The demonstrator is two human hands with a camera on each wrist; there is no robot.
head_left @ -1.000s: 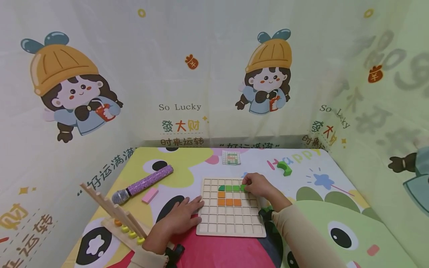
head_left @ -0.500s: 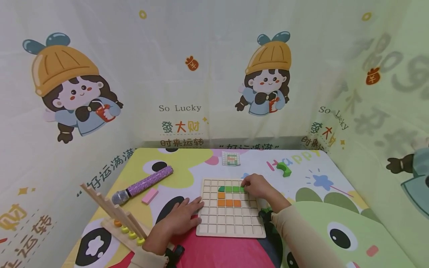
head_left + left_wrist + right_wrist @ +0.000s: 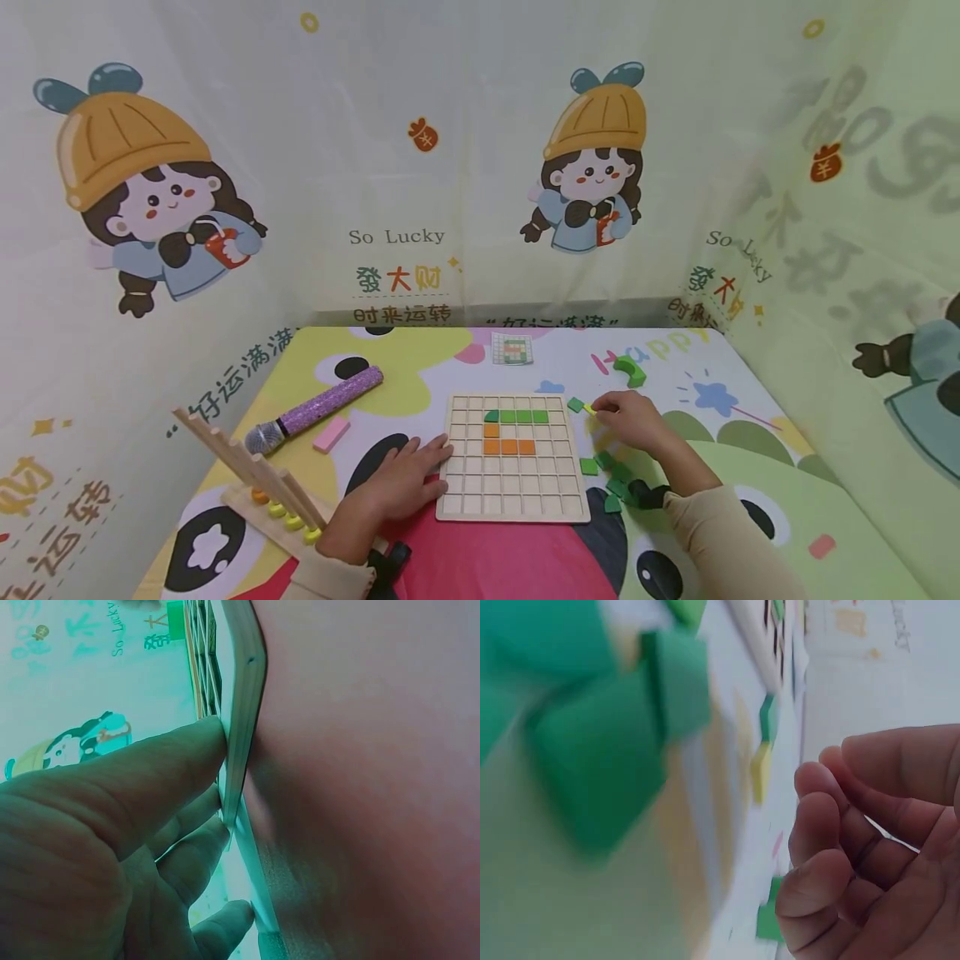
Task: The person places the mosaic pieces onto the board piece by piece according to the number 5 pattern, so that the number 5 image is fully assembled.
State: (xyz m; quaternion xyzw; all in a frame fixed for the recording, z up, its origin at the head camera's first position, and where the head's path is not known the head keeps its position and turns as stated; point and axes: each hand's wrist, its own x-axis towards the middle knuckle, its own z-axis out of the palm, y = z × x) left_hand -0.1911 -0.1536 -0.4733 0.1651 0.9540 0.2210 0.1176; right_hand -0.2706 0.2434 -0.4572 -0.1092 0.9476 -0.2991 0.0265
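A wooden grid board [image 3: 513, 492] lies in front of me. In its upper cells is a row of green tiles [image 3: 524, 417], and below it are several orange tiles [image 3: 509, 447]. My left hand [image 3: 397, 482] rests with outstretched fingers at the board's left edge; the left wrist view shows fingertips touching its side. To the right of the board, my right hand [image 3: 633, 421] hovers with loosely curled fingers by a small yellow tile [image 3: 590, 409] and a green tile [image 3: 576, 405]. In the right wrist view its fingers [image 3: 817, 825] hold nothing visible, apart from the yellow tile.
Several loose green tiles [image 3: 615, 479] lie below my right hand. A green arch block [image 3: 630, 372] and a pattern card [image 3: 512, 349] are farther back. On the left lie a purple glittery microphone [image 3: 322, 407], a pink block [image 3: 332, 435] and a wooden peg stand [image 3: 258, 512] with yellow rings.
My right hand has let go of the green tile at the row's right end and moved right, off the board, to the yellow tile. My left hand stays at the board's edge.
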